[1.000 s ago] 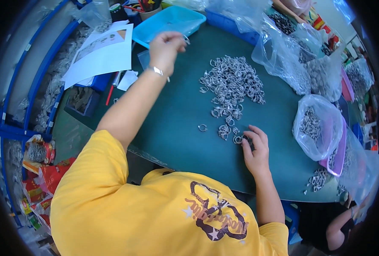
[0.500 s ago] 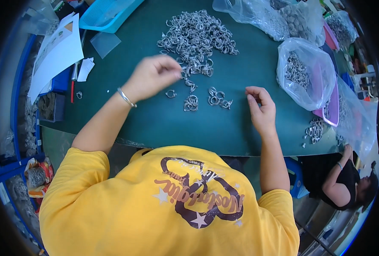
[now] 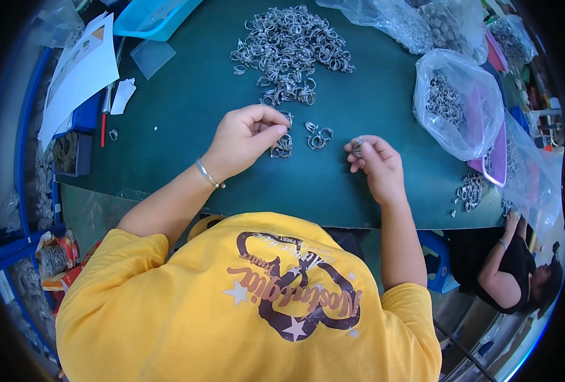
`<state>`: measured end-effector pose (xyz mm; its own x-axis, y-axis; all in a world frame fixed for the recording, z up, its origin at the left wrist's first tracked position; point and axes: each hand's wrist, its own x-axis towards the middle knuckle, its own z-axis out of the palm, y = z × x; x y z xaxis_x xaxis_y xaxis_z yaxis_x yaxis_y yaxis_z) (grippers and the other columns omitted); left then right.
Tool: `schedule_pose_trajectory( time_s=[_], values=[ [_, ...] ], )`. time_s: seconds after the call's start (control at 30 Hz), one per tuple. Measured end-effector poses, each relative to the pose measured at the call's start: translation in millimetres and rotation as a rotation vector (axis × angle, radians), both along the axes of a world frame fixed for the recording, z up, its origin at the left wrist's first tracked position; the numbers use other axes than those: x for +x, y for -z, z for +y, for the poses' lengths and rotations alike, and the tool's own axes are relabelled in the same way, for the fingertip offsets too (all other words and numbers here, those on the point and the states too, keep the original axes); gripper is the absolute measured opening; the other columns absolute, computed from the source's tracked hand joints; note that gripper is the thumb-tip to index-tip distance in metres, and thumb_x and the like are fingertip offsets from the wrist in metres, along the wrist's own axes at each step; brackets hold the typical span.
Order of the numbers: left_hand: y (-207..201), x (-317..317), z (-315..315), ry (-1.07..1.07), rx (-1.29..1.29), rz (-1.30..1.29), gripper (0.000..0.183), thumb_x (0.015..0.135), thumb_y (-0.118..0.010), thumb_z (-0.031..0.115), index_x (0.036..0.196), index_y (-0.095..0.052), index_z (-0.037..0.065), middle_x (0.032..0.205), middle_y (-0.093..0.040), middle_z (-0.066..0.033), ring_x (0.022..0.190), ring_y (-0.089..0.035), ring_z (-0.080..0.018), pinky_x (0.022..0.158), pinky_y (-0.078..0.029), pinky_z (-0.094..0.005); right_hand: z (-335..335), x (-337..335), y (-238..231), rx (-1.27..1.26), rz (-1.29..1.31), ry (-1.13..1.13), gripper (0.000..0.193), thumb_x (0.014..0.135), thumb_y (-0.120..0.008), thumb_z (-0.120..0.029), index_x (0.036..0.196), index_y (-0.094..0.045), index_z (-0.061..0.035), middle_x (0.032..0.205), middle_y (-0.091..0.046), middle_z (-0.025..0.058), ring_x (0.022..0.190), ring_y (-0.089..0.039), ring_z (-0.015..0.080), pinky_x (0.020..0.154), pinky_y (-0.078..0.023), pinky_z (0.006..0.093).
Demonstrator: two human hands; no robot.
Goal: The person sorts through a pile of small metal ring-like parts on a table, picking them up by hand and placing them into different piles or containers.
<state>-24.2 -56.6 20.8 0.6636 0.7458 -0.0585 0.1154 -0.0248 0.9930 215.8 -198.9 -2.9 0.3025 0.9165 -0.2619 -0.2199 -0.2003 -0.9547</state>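
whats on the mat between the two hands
In the head view, a few loose metal rings lie on the green mat between the left hand and the right hand, which pinches one ring.

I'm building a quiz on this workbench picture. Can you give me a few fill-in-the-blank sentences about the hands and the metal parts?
1. The big pile of metal rings lies on a table whose top is dark ____.
2. The left hand wears a thin ____ at the wrist.
3. The right hand pinches a small metal ____ in its fingertips.
4. The tray at the far left is light ____.

Missing words: green; bracelet; ring; blue
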Motion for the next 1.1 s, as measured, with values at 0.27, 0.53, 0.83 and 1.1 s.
schedule_pose_trajectory(
  time_s=[0.27, 0.53, 0.83, 1.1],
  values=[
    [-5, -12, -3, -0.132, -0.076, -0.020, 0.010, 0.091, -0.062, 0.007, 0.099, -0.067, 0.003, 0.084, -0.068, -0.0046, 0.064, -0.058, -0.0064, 0.054, -0.046, -0.0176, 31, -42, -11, 0.376, -1.104, -0.236, 0.022, 0.077, -0.074, -0.011, 0.097, -0.066, -0.0053, 0.087, -0.054, 0.0117, 0.078, -0.056, 0.0273, 0.067, -0.047, 0.0363],
    [1, -43, 1, -0.276, -0.064, -0.003, 0.010, 0.092, -0.062, 0.009, 0.098, -0.067, 0.004, 0.082, -0.067, -0.0042, 0.062, -0.056, -0.0060, 0.052, -0.044, -0.0173, 40, -51, -4, 0.444, -1.327, -0.074, 0.020, 0.072, -0.076, -0.010, 0.085, -0.061, -0.0075, 0.105, -0.056, 0.0134, 0.094, -0.053, 0.0338, 0.079, -0.044, 0.0433],
    [4, -45, -5, -0.271, -0.103, -0.020, 0.010, 0.092, -0.063, 0.009, 0.099, -0.067, 0.004, 0.082, -0.067, -0.0036, 0.063, -0.056, -0.0057, 0.053, -0.045, -0.0167, 66, -50, 10, 0.446, -1.035, -0.206, 0.035, 0.075, -0.069, -0.001, 0.108, -0.065, -0.0090, 0.103, -0.062, 0.0107, 0.099, -0.057, 0.0301, 0.083, -0.044, 0.0401],
    [4, -42, -9, -0.228, -0.072, 0.007, 0.011, 0.091, -0.064, 0.008, 0.100, -0.067, 0.004, 0.084, -0.067, -0.0033, 0.065, -0.057, -0.0060, 0.056, -0.047, -0.0176, 74, -42, 12, 0.595, -1.146, -0.328, 0.022, 0.075, -0.067, 0.000, 0.095, -0.064, -0.0073, 0.091, -0.064, 0.0089, 0.086, -0.058, 0.0288, 0.076, -0.046, 0.0390]
  ],
)
